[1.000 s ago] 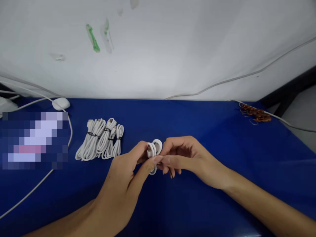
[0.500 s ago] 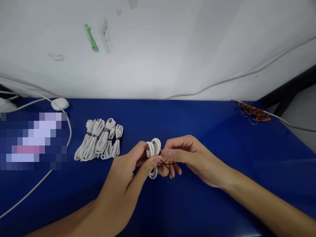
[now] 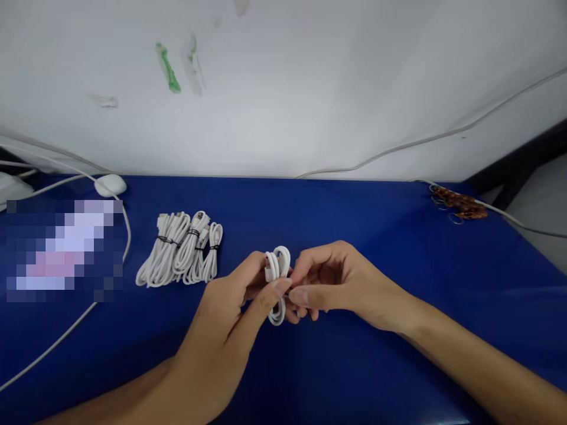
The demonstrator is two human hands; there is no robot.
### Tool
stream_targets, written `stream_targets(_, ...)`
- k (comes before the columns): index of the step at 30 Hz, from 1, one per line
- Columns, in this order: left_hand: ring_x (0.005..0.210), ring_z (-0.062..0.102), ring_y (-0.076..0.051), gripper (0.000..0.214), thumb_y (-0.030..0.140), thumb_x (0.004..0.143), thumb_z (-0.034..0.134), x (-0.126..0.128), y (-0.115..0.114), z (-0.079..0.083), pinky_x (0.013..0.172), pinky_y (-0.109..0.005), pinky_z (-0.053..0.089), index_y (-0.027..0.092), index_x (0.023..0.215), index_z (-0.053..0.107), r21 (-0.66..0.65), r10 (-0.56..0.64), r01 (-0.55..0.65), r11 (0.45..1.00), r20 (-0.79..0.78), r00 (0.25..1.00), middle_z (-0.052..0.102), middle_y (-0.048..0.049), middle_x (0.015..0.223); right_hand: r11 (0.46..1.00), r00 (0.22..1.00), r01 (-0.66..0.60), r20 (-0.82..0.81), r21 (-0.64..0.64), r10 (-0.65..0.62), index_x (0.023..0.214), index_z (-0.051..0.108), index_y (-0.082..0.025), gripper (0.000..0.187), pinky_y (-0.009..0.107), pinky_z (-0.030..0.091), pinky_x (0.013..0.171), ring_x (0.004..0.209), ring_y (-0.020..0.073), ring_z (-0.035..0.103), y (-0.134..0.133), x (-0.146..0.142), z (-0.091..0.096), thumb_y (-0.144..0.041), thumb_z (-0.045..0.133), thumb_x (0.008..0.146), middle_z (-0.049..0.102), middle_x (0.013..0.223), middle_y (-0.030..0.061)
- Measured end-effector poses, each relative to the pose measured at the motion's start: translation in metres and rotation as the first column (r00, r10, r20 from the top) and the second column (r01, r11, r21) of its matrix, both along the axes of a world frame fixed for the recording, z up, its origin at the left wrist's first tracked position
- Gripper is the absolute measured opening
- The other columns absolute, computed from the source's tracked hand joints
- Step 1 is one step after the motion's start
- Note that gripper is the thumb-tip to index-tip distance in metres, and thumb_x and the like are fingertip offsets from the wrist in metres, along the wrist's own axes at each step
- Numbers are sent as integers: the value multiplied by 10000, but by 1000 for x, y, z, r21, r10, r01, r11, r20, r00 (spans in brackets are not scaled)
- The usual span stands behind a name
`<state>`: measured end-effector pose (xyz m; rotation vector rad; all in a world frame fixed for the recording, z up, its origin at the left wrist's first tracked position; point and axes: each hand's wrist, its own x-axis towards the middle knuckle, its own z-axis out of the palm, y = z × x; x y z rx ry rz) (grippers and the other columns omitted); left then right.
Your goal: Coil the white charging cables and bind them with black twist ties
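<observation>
A white USB cable (image 3: 277, 268), wound into a small coil, is pinched upright between the thumb and fingers of my left hand (image 3: 234, 313). My right hand (image 3: 336, 283) is close against the coil's right side, thumb and fingertips drawn together on the black twist tie, which is now almost wholly hidden by the fingers. To the left on the table, several white cables (image 3: 162, 260) lie side by side in coils, each bound at the middle with a black tie.
The blue table (image 3: 376, 366) meets a white wall (image 3: 283, 106). At the left are a white computer mouse (image 3: 110, 185), a loose white cord (image 3: 66, 332) and a blurred-out patch. Brown beaded items with rings (image 3: 460, 203) lie at the back right beside another cord.
My right thumb has moved down and in toward the coil. The crossed black tie ends that stuck out earlier are now covered by my right fingers.
</observation>
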<state>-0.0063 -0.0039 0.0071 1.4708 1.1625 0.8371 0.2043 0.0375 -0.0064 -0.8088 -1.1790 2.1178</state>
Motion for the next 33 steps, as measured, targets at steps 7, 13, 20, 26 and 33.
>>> stream_targets(7, 695, 683, -112, 217, 360, 1114, 594, 1, 1, 1, 666, -175, 545, 277, 936, 686, -19, 1, 0, 1000, 26, 1000, 685, 84, 774, 980, 995, 38, 83, 197, -56, 870, 801, -138, 231, 230, 436, 565, 634, 129, 662, -3, 0, 1, -251, 992, 804, 816, 755, 59)
stream_targets(13, 777, 816, -142, 107, 363, 1105, 632, 0, -2, 1, 735, -202, 626, 300, 1101, 719, -68, 13, -7, 998, 90, 996, 828, 63, 886, 986, 993, 99, 50, 132, -106, 828, 787, -156, 263, 247, 501, 606, 614, 132, 654, -8, -4, 1, -278, 1013, 773, 799, 719, 37)
stream_targets(20, 790, 835, -140, 101, 352, 1099, 651, 0, -2, -2, 724, -196, 643, 311, 1166, 714, -77, 32, -22, 997, 128, 991, 856, 55, 953, 982, 989, 141, 24, 125, -145, 806, 742, -174, 271, 235, 480, 590, 612, 121, 619, -13, -6, 0, -277, 993, 804, 768, 718, 13)
stream_targets(26, 799, 825, -149, 152, 392, 1095, 663, 2, 0, 1, 722, -211, 650, 300, 1213, 688, -111, 38, -24, 994, 126, 991, 860, 33, 997, 979, 988, 149, 23, 137, -154, 821, 731, -169, 240, 209, 474, 594, 639, 111, 624, -16, -7, 1, -239, 959, 847, 770, 744, 17)
stream_targets(33, 1211, 758, -210, 323, 344, 1112, 626, -2, -8, -8, 1033, -335, 630, 401, 1421, 552, 164, 119, -115, 980, -15, 993, 765, 5, 1347, 963, 966, 255, 8, 93, -257, 771, 759, -177, 243, 174, 463, 489, 517, 74, 545, -8, -8, 2, -225, 997, 777, 706, 648, -32)
